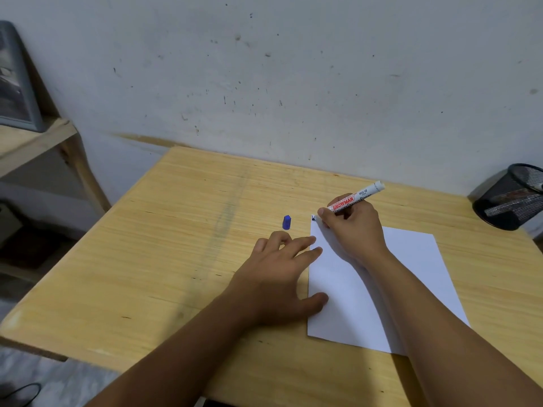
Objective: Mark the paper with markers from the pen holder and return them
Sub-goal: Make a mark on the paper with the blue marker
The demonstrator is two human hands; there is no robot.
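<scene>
A white sheet of paper (411, 277) lies on the wooden table (176, 230), right of centre. My right hand (352, 230) grips a white marker (357, 197) with red lettering, its tip down at the sheet's far left corner, where a small dark mark (313, 217) shows. My left hand (279, 277) rests flat with fingers spread, its fingertips and thumb on the paper's left edge. The marker's blue cap (287, 222) lies on the table just left of the paper. A black mesh pen holder (511, 198) stands at the table's far right with markers inside.
A stained white wall (293, 69) runs right behind the table. To the left stands a wooden shelf (38, 142) bearing a grey framed object (14, 80). The table's left edge drops to the floor.
</scene>
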